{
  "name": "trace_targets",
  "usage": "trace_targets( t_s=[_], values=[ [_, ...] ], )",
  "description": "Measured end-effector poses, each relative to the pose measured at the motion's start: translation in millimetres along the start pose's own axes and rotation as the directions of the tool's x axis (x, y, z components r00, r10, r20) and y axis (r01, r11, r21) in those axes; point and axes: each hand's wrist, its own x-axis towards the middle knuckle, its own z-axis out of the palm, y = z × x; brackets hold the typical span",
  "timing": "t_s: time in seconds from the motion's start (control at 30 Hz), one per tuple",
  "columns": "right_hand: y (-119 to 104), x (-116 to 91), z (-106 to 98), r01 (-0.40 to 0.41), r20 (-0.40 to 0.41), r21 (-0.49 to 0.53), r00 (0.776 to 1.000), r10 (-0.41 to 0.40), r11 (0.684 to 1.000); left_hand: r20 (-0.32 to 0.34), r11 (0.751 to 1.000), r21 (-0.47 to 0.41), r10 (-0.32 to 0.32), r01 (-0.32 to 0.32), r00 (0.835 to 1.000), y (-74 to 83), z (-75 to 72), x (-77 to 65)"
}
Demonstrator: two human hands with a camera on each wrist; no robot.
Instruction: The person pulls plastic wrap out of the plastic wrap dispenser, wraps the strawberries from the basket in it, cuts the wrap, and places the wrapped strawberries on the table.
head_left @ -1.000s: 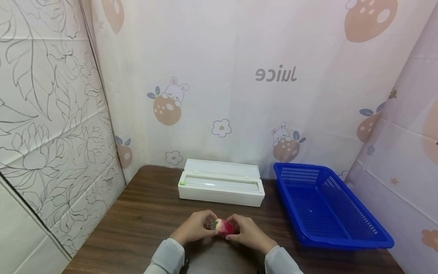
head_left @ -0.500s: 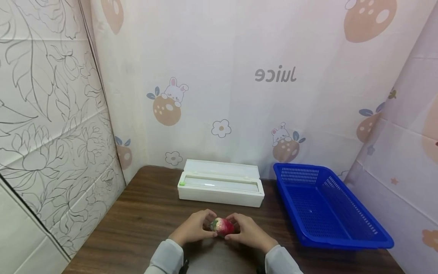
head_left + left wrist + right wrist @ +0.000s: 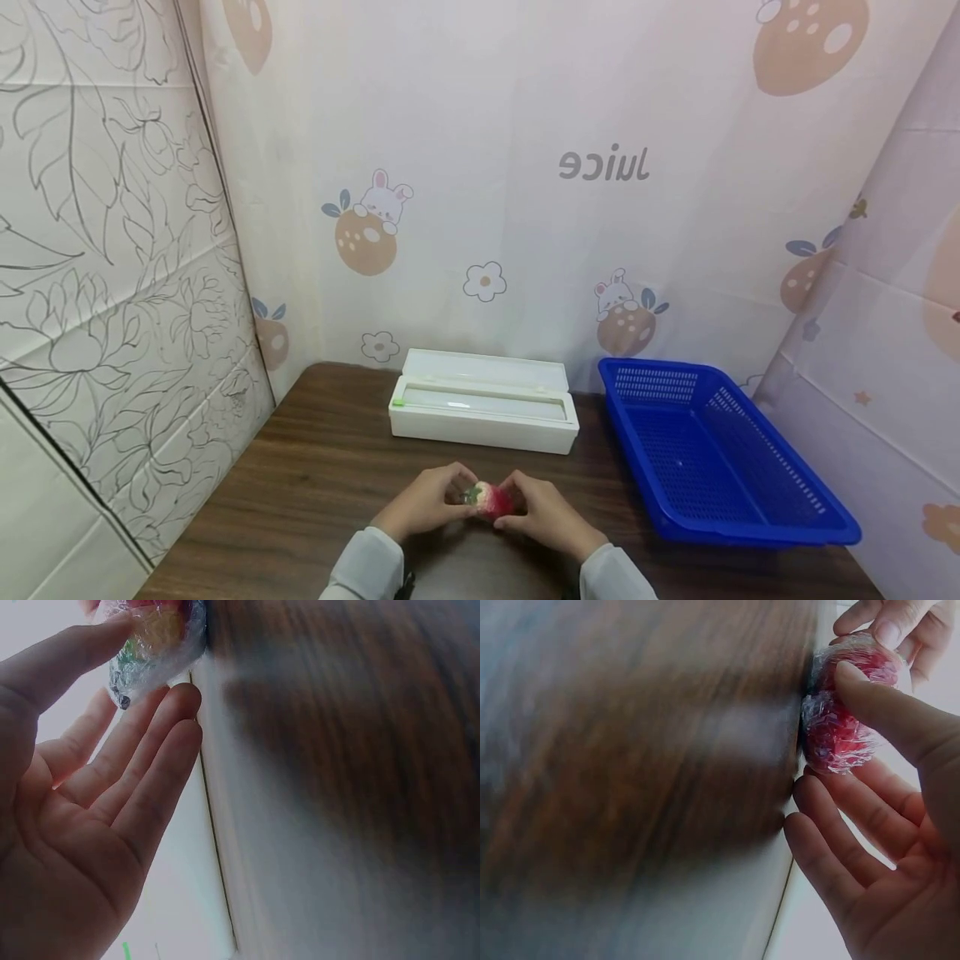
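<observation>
A red strawberry (image 3: pixel 491 500) with a pale, green-leaved top is wrapped in clear cling film (image 3: pixel 838 727). It lies sideways between both hands, close over the table. My left hand (image 3: pixel 429 502) holds the leafy end, its thumb on the crinkled film in the left wrist view. From the other side my right hand (image 3: pixel 551 510) pinches the red end between thumb and fingers. In the right wrist view the right thumb (image 3: pixel 885 705) presses on the wrapped side, and the left fingertips show at the far end. Part of the strawberry is hidden behind the thumbs.
A white cling film dispenser (image 3: pixel 483 431) with its lid raised stands behind the hands. To the right is a blue plastic basket (image 3: pixel 637 458) with slotted walls. The dark wooden table (image 3: pixel 300 475) meets patterned wall sheets at the back.
Both hands stay in about the same place, gripping the strawberry. The wrapped strawberry has turned slightly between the fingers.
</observation>
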Motion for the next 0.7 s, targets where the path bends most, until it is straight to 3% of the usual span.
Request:
trace_targets(
  t_s=[0.53,0.7],
  values=[
    [-1.9,3.2,-1.9,0.025,0.036,-0.069,0.999,-0.023,0.997,0.000,1.000,0.008,0.030,-0.030,1.000,0.0,0.6,4.4],
    [-3.4,1.9,-2.8,0.034,0.024,-0.050,0.999,-0.033,0.998,-0.001,1.000,-0.002,0.007,-0.007,1.000,1.1,-1.5,2.8]
  ],
)
